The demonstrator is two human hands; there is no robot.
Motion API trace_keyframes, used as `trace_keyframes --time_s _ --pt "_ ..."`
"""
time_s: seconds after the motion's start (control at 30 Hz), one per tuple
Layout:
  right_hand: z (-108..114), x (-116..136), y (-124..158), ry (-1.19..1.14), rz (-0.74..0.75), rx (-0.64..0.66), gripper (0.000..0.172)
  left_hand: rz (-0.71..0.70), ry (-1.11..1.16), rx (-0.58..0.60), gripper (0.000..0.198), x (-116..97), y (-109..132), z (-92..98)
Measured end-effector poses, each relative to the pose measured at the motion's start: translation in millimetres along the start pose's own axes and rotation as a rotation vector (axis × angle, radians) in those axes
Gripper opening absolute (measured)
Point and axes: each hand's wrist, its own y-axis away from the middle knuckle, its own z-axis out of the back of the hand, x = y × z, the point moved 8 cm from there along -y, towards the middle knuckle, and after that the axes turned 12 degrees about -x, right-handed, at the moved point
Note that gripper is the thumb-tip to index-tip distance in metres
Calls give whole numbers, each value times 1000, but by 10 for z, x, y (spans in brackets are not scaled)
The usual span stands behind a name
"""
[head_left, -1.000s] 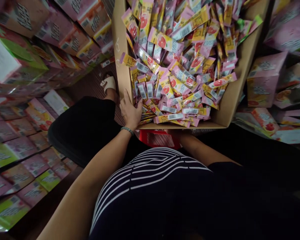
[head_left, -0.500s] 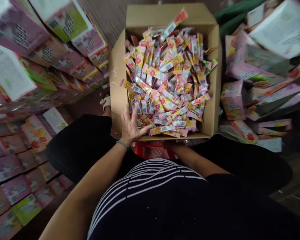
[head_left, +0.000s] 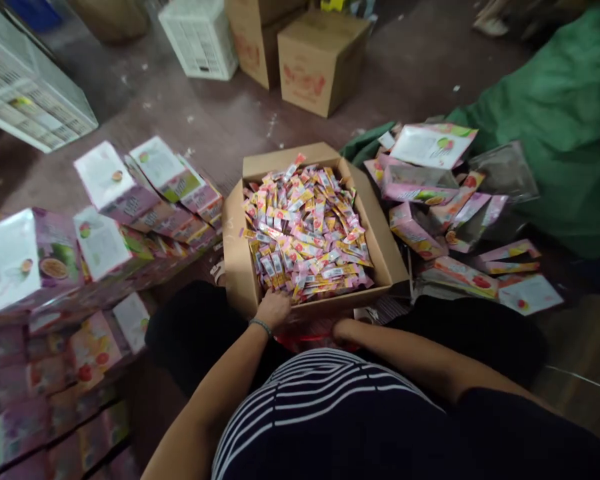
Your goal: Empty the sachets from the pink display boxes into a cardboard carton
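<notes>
A cardboard box point(head_left: 240, 260) with its flaps spread stands in front of me, heaped with small pink-and-yellow stick sachets point(head_left: 305, 227). My left hand point(head_left: 274, 310), a beaded bracelet at its wrist, is at the near left corner of the box. Its fingers are bent inward over the rim beside the sachets; whether they grip the rim or sachets is hidden. Low at the box's near side is my right hand point(head_left: 344, 331), its fingers out of sight beneath the box wall. Something red point(head_left: 305, 343) shows under the box between my hands.
Fruit-printed cartons point(head_left: 35, 260) are stacked on the left. Opened, crumpled cartons point(head_left: 430, 180) pile up on the right, against green cloth point(head_left: 570, 133). Farther off stand brown boxes point(head_left: 310, 73), a white crate point(head_left: 200, 40) and a larger white crate point(head_left: 35, 93).
My view has tilted up, showing more floor and boxes beyond. My left hand's fingers, spread over the sachets before, are now bent at the near rim. The right hand stays low.
</notes>
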Motion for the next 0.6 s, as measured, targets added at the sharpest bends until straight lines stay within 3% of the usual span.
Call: trace_keyframes --time_s 0.1,0.17,0.27,0.37,0.43,0.5,0.6 --pt "269 158 339 56 83 -90 11 -20 -12 -30 54 13 5 28" --pt "542 227 572 75 151 -189 16 -7 -12 -56 62 34 14 46" --pt "1108 296 744 110 264 -519 31 28 5 -100 64 29 65 74" --pt "1452 277 577 196 267 -872 41 131 91 -149 76 20 149 141" --pt "1402 219 275 250 207 -990 40 249 211 -215 76 76 203 259" --pt "1224 146 -34 263 163 -1081 47 418 382 -357 62 262 294 480" --pt "903 101 -320 259 271 -1182 48 767 539 -625 40 863 655 913"
